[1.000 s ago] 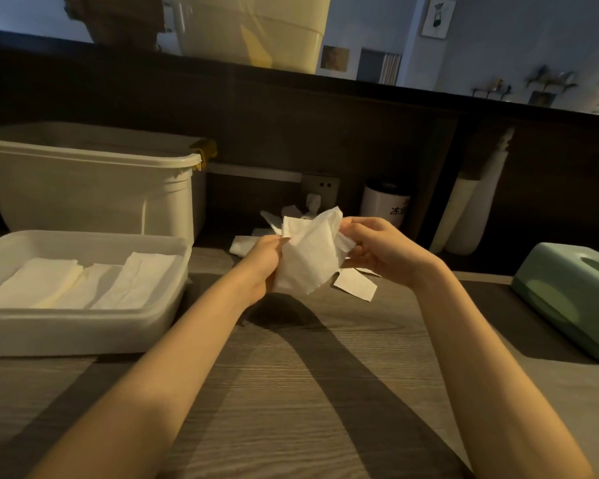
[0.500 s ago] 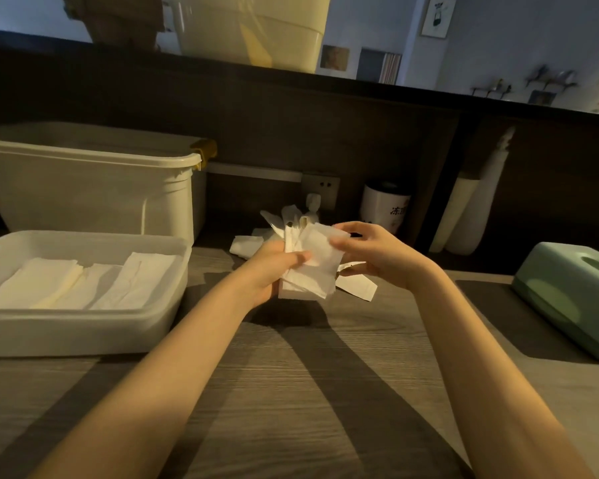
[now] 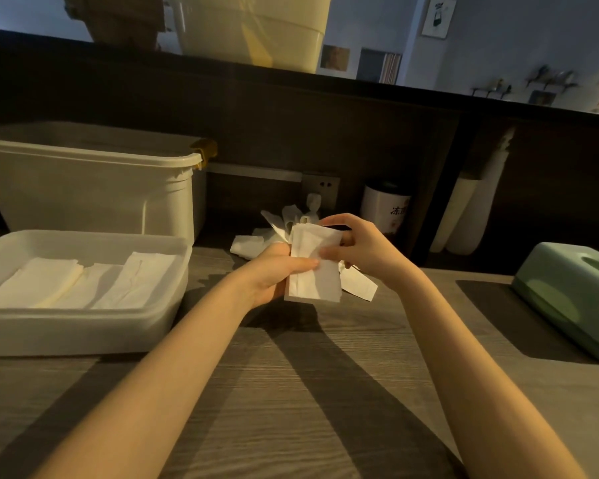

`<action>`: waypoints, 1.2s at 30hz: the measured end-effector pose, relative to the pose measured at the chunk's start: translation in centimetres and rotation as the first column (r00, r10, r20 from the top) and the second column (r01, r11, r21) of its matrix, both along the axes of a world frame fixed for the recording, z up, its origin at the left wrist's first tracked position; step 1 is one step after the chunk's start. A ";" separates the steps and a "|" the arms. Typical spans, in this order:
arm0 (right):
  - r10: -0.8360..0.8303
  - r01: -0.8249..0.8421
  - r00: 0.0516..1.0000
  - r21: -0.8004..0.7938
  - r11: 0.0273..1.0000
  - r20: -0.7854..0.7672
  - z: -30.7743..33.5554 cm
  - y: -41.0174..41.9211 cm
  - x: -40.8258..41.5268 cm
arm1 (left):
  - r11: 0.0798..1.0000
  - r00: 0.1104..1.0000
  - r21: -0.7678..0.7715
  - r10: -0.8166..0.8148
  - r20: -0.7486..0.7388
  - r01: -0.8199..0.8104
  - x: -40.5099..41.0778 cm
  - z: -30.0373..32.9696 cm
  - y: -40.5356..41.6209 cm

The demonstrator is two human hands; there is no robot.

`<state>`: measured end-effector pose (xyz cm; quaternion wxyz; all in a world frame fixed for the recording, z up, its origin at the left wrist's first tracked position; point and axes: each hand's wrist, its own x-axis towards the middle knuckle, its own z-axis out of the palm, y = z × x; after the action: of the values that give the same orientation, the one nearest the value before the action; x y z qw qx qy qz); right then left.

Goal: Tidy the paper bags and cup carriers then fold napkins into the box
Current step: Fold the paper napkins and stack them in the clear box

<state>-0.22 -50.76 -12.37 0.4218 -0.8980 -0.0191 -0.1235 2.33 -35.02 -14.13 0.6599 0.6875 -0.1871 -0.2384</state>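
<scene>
Head view: a person folds a thin white paper napkin [image 3: 313, 267] in mid-air above a grey wood-grain table [image 3: 291, 392], just right of the shallow white plastic box [image 3: 83, 326] that already holds three folded napkins [image 3: 83, 283] side by side. The left hand [image 3: 274, 274] has its grip closed on the napkin, thumb laid across the front face and fingers curled behind its left edge. The right hand [image 3: 357, 247] pinches the sheet's upper right part, index finger arched over the top edge, thumb pressed on the face. Both forearms reach forward from the near edge of the table, wrists angled inward toward each other. The sheet looks nearly weightless, limp and easily torn or creased, so it likely handles best by a light pinch at opposite edges or corners, keeping the fold flat. Behind the held napkin, farther from the box, a loose heap of unfolded white napkins [image 3: 253, 242] lies on the table.
</scene>
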 end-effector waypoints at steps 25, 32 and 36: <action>-0.363 0.234 0.919 -0.529 0.816 -0.152 -5.1 -5.1 0.7 | 0.955 0.955 0.015 0.296 -0.026 -0.296 1.4 -0.9 -0.3; -0.395 0.356 0.918 -0.359 0.863 -0.040 -4.4 -5.0 0.7 | 0.933 0.933 0.022 0.360 -0.015 -0.359 1.8 -1.0 -0.2; -0.329 0.331 0.944 -0.065 0.941 0.040 -1.8 -4.5 0.2 | 0.907 0.908 0.034 0.419 0.006 -0.419 1.9 -1.3 -0.1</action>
<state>0.02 -55.31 -14.14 0.3629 -0.9010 0.1212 -0.2044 4.26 -35.16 -15.45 0.6838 0.7229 -0.0304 -0.0949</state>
